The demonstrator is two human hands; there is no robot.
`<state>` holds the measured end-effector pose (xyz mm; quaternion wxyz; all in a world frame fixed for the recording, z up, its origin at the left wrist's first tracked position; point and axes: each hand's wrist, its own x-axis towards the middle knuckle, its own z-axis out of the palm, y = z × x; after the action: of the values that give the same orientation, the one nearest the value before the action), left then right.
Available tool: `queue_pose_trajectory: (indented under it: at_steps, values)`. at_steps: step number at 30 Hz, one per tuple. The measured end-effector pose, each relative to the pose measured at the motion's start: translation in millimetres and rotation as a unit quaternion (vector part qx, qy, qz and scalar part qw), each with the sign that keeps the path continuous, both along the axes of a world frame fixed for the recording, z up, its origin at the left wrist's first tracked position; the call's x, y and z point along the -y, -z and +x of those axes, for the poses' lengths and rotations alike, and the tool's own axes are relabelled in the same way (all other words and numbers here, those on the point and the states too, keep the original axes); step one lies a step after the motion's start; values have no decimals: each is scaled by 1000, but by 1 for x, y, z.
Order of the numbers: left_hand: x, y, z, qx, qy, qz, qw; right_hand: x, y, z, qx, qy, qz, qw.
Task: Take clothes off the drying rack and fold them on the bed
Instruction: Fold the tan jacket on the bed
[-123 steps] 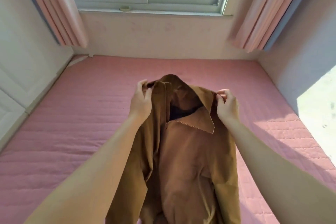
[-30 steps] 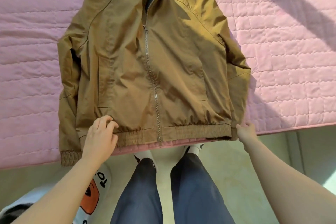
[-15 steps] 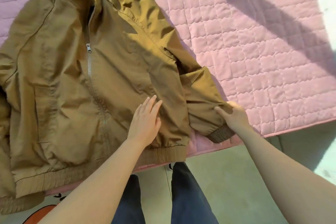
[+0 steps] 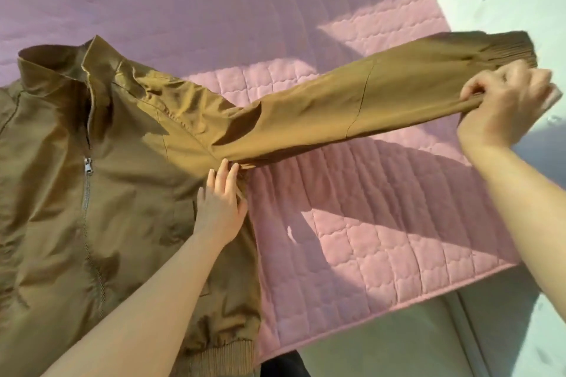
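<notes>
We see the jacket (image 4: 107, 193) on the bed (image 4: 367, 239) at the left of the frame, its sleeve (image 4: 382, 101) reaching to the upper right.

Hard sunlight, deep shadows.
Sun patches glow on the pink bed (image 4: 382, 254); the sleeve (image 4: 367, 95) throws a dark band across it, and the right hand (image 4: 505, 104) looks slightly motion-blurred.
</notes>
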<state>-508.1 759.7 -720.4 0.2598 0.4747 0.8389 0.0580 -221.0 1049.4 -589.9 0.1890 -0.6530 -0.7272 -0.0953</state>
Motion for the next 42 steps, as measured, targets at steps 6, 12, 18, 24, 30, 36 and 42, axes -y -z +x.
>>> queue_pose_trajectory:
  at_steps: [6, 12, 18, 24, 30, 36, 42]
  values:
    - [-29, 26, -10, -3, 1, 32, 999, 13, 89, 30, 52, 52, -356, 932]
    - [-67, 33, -16, 44, -20, 150, 987, 18, 151, 43, -357, 352, -387, 774]
    - [-107, 46, -38, -38, -3, 54, 998, 17, 146, 23, -689, 346, -403, 493]
    - [-133, 56, -54, 42, 17, -51, 998, -11, 145, 28, -717, 295, -371, 510]
    - [-121, 63, -66, -21, 5, -171, 985, -11, 159, 49, -731, 355, -316, 490]
    - [-82, 71, -58, -61, -21, 18, 998, 22, 152, 28, -805, 247, -328, 429]
    - [-18, 75, -44, -61, 18, -53, 997, 33, 138, -51, -739, 295, -263, 546]
